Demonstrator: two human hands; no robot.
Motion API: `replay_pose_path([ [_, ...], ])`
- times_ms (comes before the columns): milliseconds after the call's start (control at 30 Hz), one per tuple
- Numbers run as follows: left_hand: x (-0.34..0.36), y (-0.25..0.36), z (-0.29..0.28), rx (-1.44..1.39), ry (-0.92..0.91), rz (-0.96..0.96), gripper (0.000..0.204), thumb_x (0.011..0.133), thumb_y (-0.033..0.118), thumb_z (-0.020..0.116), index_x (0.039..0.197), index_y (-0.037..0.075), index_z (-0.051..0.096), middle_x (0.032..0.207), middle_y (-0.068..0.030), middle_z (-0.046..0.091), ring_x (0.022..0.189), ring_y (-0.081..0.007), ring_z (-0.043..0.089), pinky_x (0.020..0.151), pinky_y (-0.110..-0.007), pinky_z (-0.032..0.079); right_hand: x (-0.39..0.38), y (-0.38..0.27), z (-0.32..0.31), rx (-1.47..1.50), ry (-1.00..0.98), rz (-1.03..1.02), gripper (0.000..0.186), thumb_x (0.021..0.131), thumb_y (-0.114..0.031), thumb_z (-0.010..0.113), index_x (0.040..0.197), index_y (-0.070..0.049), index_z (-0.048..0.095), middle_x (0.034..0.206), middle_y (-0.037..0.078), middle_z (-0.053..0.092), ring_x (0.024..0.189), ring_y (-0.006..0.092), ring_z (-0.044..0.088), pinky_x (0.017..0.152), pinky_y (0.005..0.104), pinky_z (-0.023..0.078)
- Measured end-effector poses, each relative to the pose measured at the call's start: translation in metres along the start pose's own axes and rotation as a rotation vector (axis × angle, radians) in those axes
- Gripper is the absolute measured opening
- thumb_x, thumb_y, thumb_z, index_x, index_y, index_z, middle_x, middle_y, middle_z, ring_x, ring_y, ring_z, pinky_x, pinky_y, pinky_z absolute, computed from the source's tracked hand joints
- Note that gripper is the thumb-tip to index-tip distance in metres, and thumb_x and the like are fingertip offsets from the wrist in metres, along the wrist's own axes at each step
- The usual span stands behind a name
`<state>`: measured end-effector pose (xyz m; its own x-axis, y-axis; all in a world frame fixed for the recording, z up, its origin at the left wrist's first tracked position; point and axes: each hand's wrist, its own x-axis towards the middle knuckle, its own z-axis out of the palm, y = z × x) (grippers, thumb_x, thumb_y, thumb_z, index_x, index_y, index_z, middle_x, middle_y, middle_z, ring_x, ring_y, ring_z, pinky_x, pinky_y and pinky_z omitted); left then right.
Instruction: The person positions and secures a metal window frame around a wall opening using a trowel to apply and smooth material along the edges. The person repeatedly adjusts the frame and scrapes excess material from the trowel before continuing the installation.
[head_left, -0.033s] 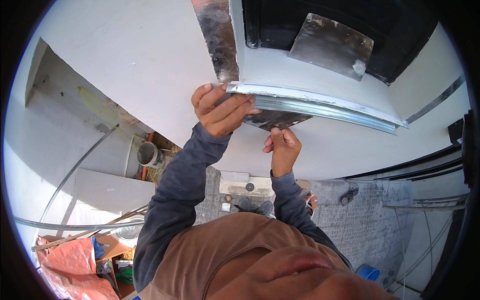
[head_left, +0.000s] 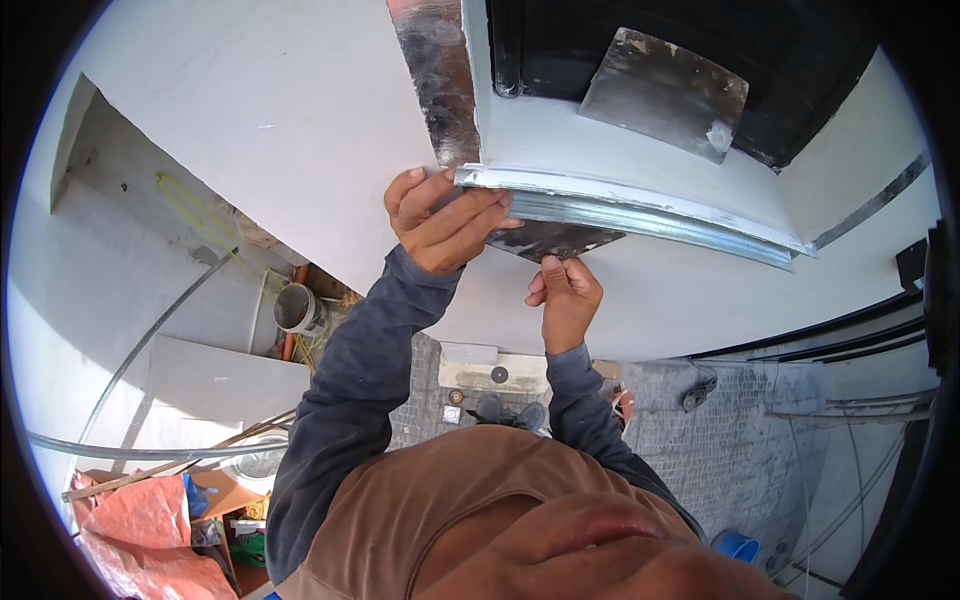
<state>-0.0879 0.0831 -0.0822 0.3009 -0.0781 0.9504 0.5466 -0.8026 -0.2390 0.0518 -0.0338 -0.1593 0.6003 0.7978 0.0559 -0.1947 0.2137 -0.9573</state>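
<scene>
A long shiny metal profile (head_left: 650, 226) runs along the front edge of the white ledge (head_left: 620, 145). My left hand (head_left: 447, 220) is closed around its left end, with the fingertips at the corner of the ledge. Below the profile, a thin dark metal plate (head_left: 550, 240) sticks out, its upper part hidden behind the profile. The thumb and fingers of my right hand (head_left: 570, 300) pinch the plate's lower edge. A second flat dark plate (head_left: 665, 92), with a white smear near one corner, lies on the ledge against the black window frame (head_left: 700, 30).
Left of the ledge, a dark strip (head_left: 437, 90) runs up the white wall (head_left: 270, 120). A bucket (head_left: 298, 308) and a bent metal rod (head_left: 150, 330) are at the left. Grey paving (head_left: 740, 420) lies below, with a blue tub (head_left: 737, 545) at lower right.
</scene>
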Motion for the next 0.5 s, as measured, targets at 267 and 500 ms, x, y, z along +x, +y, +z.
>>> replay_pose_path([
  [267,0.0001,-0.0049,0.0038,-0.019,0.032,0.005,0.024,0.074,0.034,0.087,0.094,0.022,0.082,0.105,0.0099,0.075,0.118,-0.0238,0.057,0.105,-0.046,0.039,0.0027,0.0018,-0.0020,-0.033,0.027,-0.035,0.029,0.100,-0.014,0.067,0.075,-0.001,0.059,0.062,0.006,0.061,0.049,0.0102,0.056,0.043,0.0239,0.046],
  [500,-0.0006,-0.0049,0.0080,-0.027,0.029,0.009,0.023,0.075,0.033,0.086,0.094,0.022,0.082,0.105,0.0096,0.076,0.119,-0.0242,0.057,0.104,-0.046,0.039,0.0057,0.0068,0.0010,-0.014,0.005,-0.027,0.030,0.101,-0.014,0.067,0.075,-0.002,0.058,0.063,0.005,0.061,0.048,0.0097,0.055,0.043,0.0234,0.045],
])
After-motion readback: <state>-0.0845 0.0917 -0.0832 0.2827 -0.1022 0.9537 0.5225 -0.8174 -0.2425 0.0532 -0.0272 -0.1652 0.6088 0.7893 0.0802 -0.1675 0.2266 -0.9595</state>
